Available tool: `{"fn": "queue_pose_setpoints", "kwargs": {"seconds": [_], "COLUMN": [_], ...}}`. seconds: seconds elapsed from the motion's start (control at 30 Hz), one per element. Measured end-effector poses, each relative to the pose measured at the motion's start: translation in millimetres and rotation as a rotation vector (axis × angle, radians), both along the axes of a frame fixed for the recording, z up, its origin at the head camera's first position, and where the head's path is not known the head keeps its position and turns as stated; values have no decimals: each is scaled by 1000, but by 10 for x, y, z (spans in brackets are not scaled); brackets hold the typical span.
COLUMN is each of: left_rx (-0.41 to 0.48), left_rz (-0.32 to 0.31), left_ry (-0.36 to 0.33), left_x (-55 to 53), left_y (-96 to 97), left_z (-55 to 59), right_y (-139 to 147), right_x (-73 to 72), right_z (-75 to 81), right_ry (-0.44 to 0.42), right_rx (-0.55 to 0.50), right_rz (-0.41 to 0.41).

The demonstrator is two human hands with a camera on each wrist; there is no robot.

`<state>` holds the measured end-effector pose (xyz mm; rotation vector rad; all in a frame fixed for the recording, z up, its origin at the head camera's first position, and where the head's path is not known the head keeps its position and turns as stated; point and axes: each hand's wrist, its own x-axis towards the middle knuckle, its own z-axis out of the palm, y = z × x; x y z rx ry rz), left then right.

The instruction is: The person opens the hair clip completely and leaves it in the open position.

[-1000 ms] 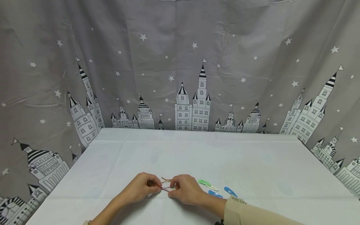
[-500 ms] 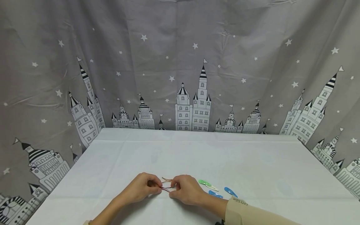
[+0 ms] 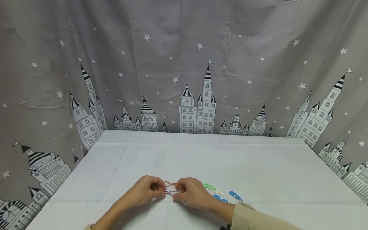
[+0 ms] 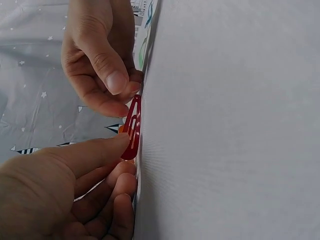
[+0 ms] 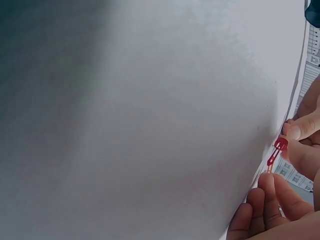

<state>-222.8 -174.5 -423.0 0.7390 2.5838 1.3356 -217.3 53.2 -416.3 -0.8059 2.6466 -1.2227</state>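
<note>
My left hand pinches the broad end of a red snap hair clip between thumb and fingers, just over the white table. Its two prongs stand apart, the narrow end pointing at my right hand. That hand sits close by, thumb and index fingertip spread around the narrow end, which shows free in the left wrist view. Fingertip contact on the clip is too small to tell. Behind the gap between the hands lies an orange hair clip, partly hidden by the right fingers.
Right of the right hand lie a green hair clip and two blue ones, one by the forearm and another beside the sleeve. A grey curtain with printed castles hangs behind the table.
Both hands have barely moved. The upper prong's tip, which earlier met the right fingers, now shows just short of them.
</note>
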Motion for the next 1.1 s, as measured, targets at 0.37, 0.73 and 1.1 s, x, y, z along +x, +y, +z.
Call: {"fn": "queue_pose_setpoints", "kwargs": {"seconds": [0.37,0.73,1.1], "left_rx": [58,41,-17], "left_rz": [114,195,91], "left_ry": [19,145,156], "left_x": [3,-7,-111], "left_y": [54,346,723], "left_z": [23,108,148], "right_y": [151,490,858], "right_x": [14,-64,-94], "right_z": [121,182,117], "right_ry": [-10,66,92], "right_rx": [-26,0,16], "right_rz": [14,-41,-101]}}
